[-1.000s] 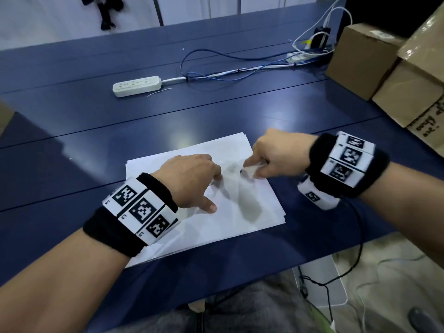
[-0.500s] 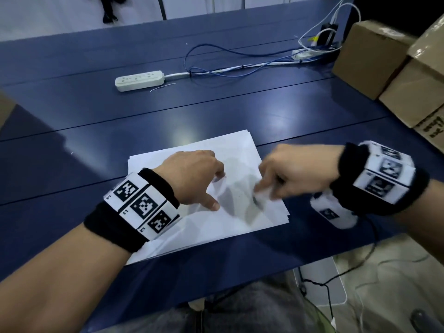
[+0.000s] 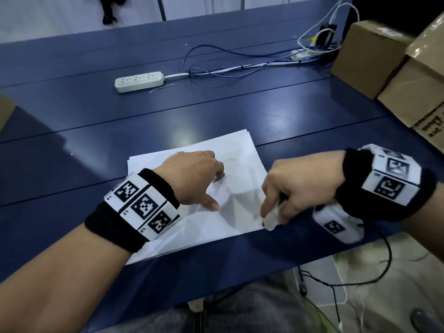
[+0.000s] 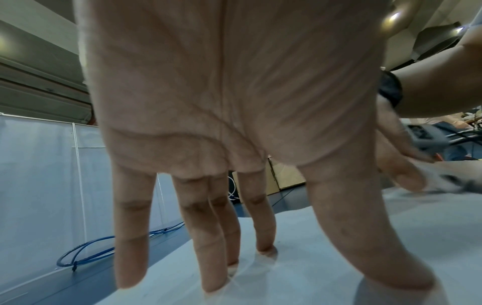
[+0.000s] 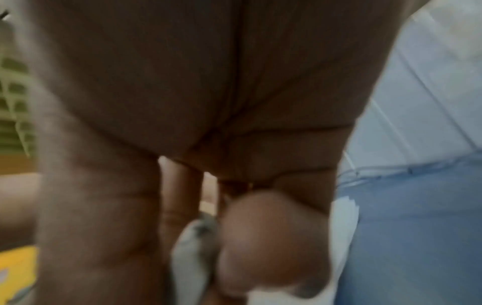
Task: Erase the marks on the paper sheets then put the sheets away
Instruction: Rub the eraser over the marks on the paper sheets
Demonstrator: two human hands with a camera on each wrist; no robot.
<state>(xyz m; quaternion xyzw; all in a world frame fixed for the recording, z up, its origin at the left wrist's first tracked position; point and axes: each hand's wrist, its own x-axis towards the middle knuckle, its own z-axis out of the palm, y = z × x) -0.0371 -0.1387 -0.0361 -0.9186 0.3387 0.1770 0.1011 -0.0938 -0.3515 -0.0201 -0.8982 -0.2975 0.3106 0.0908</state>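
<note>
A stack of white paper sheets (image 3: 236, 152) lies on the blue table (image 3: 72, 145) in front of me. My left hand (image 3: 212, 188) presses straight, spread fingers down on the top sheet (image 4: 339, 268), holding it flat. A small dark mark (image 3: 224, 175) shows beside its index fingertip. My right hand (image 3: 275, 212) pinches a white eraser (image 3: 270, 221) with a dirty grey tip at the sheets' near right corner. The eraser (image 4: 448, 179) is blurred in the left wrist view. The right wrist view is blurred too, with the eraser (image 5: 190, 247) between thumb and fingers.
A white power strip (image 3: 139, 81) and loose blue and white cables (image 3: 240, 66) lie at the back of the table. Cardboard boxes (image 3: 367, 56) stand at the right. The table's front edge runs just below the sheets.
My right hand has dragged the eraser from the middle of the top sheet towards me, down to its near right corner. The left hand has stayed pressed on the paper.
</note>
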